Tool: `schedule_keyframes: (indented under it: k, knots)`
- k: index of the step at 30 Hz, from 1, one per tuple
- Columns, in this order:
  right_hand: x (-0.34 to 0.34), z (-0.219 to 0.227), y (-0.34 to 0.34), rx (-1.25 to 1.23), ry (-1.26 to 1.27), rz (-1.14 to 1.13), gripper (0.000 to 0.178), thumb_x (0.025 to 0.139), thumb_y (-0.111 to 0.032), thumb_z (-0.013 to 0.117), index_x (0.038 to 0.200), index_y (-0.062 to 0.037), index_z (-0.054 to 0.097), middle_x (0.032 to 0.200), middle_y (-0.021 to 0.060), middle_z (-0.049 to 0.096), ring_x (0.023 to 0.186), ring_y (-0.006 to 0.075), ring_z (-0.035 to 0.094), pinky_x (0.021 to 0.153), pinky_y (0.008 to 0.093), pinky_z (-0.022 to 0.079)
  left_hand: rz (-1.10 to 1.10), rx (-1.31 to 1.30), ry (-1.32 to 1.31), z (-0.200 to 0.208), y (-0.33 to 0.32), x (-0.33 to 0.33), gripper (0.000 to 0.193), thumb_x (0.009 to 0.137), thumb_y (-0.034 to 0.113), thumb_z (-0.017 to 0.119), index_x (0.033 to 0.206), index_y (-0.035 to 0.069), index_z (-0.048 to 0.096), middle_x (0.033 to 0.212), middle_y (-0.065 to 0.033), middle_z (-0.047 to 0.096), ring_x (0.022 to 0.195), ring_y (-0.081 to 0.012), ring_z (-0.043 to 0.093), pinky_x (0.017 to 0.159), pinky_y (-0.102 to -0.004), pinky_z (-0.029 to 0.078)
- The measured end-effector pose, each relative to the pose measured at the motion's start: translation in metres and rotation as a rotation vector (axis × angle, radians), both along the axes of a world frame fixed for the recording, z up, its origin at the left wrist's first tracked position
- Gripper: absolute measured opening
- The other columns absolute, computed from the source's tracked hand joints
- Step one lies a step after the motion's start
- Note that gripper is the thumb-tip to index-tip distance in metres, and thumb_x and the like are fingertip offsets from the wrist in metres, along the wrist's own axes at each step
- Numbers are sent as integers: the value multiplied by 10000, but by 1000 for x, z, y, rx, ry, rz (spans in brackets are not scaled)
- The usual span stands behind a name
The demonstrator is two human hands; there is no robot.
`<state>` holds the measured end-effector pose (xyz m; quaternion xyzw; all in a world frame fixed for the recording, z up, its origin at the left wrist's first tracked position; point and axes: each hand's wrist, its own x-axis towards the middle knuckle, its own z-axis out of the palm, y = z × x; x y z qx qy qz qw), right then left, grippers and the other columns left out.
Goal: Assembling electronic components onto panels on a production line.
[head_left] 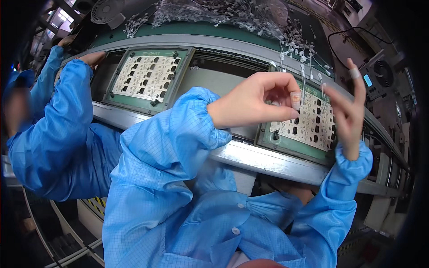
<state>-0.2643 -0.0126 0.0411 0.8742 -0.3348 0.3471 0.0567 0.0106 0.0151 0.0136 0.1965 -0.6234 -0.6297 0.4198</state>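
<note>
Here, metal rail (268, 164), white fan (107, 13) far left, pale dark-spotted panel (307, 120) in green frame (295, 144), your left hand (250, 98) curled, hold unclear, your right hand (352, 111) splayed, blurred.

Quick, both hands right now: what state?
Left hand: fingers curled toward the thumb; whether it holds anything cannot be told.
Right hand: one finger raised, others blurred; grip cannot be told.

Takes in a green-topped bench (192, 29), a round grey plastic fan (107, 13) and bright white light (66, 16) at upper left, grey tubular metal rails (80, 253) and yellow-and-black striped marking (98, 203) low at left.
</note>
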Motion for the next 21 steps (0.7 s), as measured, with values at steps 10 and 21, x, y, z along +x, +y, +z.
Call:
schedule_keyframes:
  k: [10, 21]
  knots:
    - [-119, -3, -26, 962, -6, -540, 416, 961, -159, 564, 1369, -78, 570, 1277, 101, 622, 1165, 204, 569, 1036, 309, 387, -39, -96, -133, 5, -6, -1, 173, 899, 81, 718, 1023, 37, 606, 976, -1, 607, 954, -98, 569, 883, -273, 457]
    - [-111, -13, -44, 489, -319, -534, 346, 983, -272, 638, 754, -15, 605, 739, -35, 537, 665, 58, 400, 615, 249, 328, -72, -80, -142, 11, 0, 2, 142, 891, 70, 690, 994, 18, 606, 987, -14, 576, 913, -101, 513, 825, -271, 418]
